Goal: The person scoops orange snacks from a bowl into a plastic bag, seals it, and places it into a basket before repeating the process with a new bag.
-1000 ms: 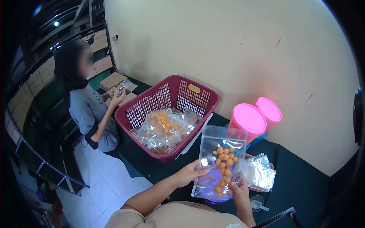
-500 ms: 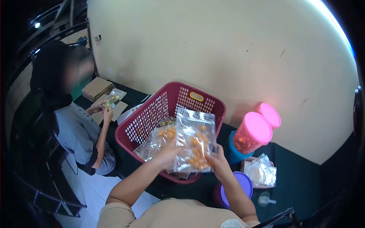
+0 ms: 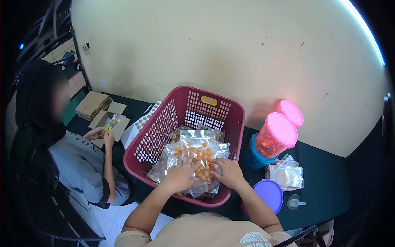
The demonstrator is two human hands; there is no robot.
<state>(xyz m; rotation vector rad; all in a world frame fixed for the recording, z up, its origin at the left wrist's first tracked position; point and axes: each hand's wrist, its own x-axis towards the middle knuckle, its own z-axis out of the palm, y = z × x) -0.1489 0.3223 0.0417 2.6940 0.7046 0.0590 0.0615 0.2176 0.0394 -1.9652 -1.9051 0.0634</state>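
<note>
Inside the maroon basket [image 3: 236, 140], a clear bag of orange balls [image 3: 199, 150] lies on top of several other filled bags. My left hand [image 3: 181, 176] rests on the bag's lower left side with fingers spread. On its lower right side lies my right hand [image 3: 227, 172], its fingers also apart. Both palms face down onto the bag, and neither hand is wrapped around it. Beneath it, more clear bags [image 3: 164, 158] with orange and multicoloured contents fill the basket.
At the left a co-worker [image 3: 82, 160] holds a small bag [image 3: 113, 122] over an open carton, near stacked cardboard [image 3: 92, 105]. To the right stand pink-lidded tubs [image 3: 281, 129], a purple-lidded tub [image 3: 268, 196], a tray of empty bags [image 3: 286, 175] and a scoop [image 3: 297, 202].
The bag of orange balls has gone down from above the basket onto the pile inside. My hands have moved down with it and now lie flat. The view has shifted slightly.
</note>
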